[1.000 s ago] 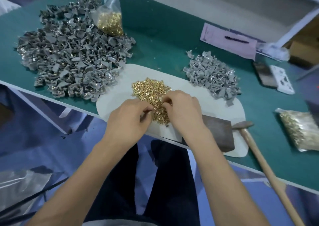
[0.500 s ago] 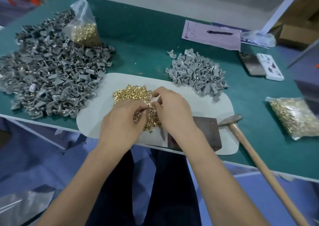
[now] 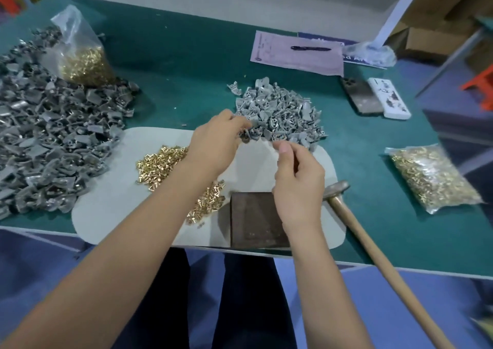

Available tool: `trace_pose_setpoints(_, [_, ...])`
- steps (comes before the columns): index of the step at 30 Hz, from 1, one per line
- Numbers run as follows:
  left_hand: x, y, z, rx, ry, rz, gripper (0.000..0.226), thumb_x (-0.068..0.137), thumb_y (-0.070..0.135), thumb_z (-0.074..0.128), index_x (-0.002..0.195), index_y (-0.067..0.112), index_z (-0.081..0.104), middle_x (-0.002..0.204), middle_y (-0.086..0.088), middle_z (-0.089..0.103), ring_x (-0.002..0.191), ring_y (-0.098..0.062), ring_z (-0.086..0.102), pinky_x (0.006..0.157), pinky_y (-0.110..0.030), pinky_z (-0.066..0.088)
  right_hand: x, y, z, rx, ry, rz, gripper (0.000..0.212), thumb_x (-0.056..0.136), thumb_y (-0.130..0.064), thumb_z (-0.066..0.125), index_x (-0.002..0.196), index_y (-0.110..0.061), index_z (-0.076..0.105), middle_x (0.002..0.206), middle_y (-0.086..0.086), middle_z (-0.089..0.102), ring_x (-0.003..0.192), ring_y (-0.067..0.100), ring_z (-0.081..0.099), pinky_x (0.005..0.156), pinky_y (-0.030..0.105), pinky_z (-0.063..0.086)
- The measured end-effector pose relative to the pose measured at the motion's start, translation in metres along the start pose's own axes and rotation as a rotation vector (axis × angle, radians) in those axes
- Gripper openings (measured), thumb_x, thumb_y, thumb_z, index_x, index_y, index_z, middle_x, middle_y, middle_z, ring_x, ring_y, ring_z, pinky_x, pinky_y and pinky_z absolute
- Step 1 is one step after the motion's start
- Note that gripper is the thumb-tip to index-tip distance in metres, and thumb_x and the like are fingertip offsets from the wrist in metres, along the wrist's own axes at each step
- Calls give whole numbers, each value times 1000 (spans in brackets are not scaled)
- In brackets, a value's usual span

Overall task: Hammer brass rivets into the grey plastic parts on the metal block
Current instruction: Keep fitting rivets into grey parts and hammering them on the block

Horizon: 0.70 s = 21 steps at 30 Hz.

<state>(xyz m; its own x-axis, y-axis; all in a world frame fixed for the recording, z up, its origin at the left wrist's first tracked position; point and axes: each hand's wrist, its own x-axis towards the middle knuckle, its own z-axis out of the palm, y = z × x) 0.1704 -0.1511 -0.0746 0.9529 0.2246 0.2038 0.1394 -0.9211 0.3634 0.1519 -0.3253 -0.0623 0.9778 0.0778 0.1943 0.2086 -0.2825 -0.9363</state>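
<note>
nearest to you the metal block [image 3: 256,219] sits at the front edge of the pale mat [image 3: 112,210], bare on top, with no part on it yet. the hammer [image 3: 373,244] lies just beside it on the right, head by the block and wooden handle running out over the table edge toward you. your right hand [image 3: 297,186] is raised above the block with thumb and forefinger pressed together; it looks like a pinch on one rivet, but the thing is too small to see, so i cannot tell for sure. the loose brass rivets [image 3: 160,162] are spread on the mat to the left, partly hidden under your left forearm. further out, your left hand [image 3: 216,146] is pinching one grey plastic part [image 3: 246,135] at the near edge of the small grey pile [image 3: 282,114]. i judge these parts are light and stiff, with curved walls, so take one by its outer sides and keep the hole free. the rivets are probably smooth and slippery, easy to drop; hold one by the shank near the head. at the far left is the big pile of grey parts [image 3: 53,140] with a bag of rivets [image 3: 80,57] on it, another rivet bag [image 3: 432,178] at the right, and paper with a pen [image 3: 310,48] at the back.
</note>
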Motion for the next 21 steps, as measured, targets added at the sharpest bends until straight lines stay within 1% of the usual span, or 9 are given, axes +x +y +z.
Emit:
trace_pose_setpoints(2, [9, -2, 1, 99, -15, 86, 36, 96, 21, 63, 128, 38, 61, 118, 5, 56, 115, -19, 52, 75, -39, 50, -1, 4, -1, 115, 10, 59, 24, 103, -35, 52, 104, -26, 74, 72, -20, 56, 71, 7, 51, 70, 36, 44])
trace_pose_setpoints(5, [19, -4, 3, 133, -24, 102, 34, 95, 20, 65, 124, 37, 64, 115, 5, 57, 116, -20, 50, 71, -36, 45, 0, 7, -4, 209, -8, 119, 22, 98, -42, 59, 100, -27, 75, 65, -20, 54, 65, 6, 47, 68, 35, 41])
trace_pose_setpoints(8, [24, -3, 0, 129, -28, 115, 19, 92, 30, 70, 110, 35, 70, 109, 8, 60, 112, -19, 50, 71, -32, 41, 0, 4, -6, 292, -60, 140, 15, 94, -40, 68, 93, -28, 77, 61, -16, 55, 57, 7, 45, 55, 30, 41])
trace_pose_setpoints(11, [20, 1, -7, 96, -30, 114, 10, 91, 37, 70, 101, 34, 69, 104, 11, 59, 109, -16, 50, 71, -32, 39, 0, 0, -8, 422, -101, 172, 13, 94, -34, 72, 87, -25, 77, 59, -4, 54, 52, 12, 44, 43, 25, 37])
trace_pose_setpoints(13, [9, 6, -12, -56, -12, 80, 6, 93, 35, 67, 97, 31, 65, 98, 14, 59, 100, -11, 53, 71, -32, 42, -1, -1, -9, 441, -103, 160, 12, 95, -29, 72, 88, -21, 78, 60, -1, 56, 50, 13, 45, 42, 24, 38])
trace_pose_setpoints(15, [-9, 16, -19, -329, 8, 18, 7, 93, 29, 66, 97, 25, 63, 90, 13, 62, 85, -3, 56, 69, -25, 46, -2, -3, -10, 430, -76, 150, 9, 95, -23, 72, 94, -18, 79, 62, 0, 61, 52, 13, 51, 43, 23, 43])
trace_pose_setpoints(17, [-35, 28, -28, -533, 6, -34, 13, 93, 25, 64, 106, 25, 63, 85, 10, 63, 82, 1, 57, 66, -13, 43, -4, -5, -11, 444, -46, 160, 10, 97, -15, 69, 101, -15, 79, 71, 0, 69, 63, 13, 62, 47, 24, 50])
trace_pose_setpoints(19, [-62, 37, -36, -642, -30, -51, 24, 95, 24, 62, 116, 34, 66, 83, 12, 66, 80, 3, 59, 67, -7, 40, -7, -6, -13, 473, -40, 190, 14, 98, -8, 66, 106, -12, 76, 80, 0, 73, 75, 16, 70, 51, 26, 55])
trace_pose_setpoints(21, [-86, 43, -42, -747, -33, -56, 24, 96, 20, 63, 113, 35, 72, 86, 20, 70, 80, 3, 62, 70, -6, 41, -14, -8, -19, 489, -50, 215, 15, 98, -6, 66, 108, -12, 75, 85, 3, 75, 81, 19, 75, 53, 26, 56])
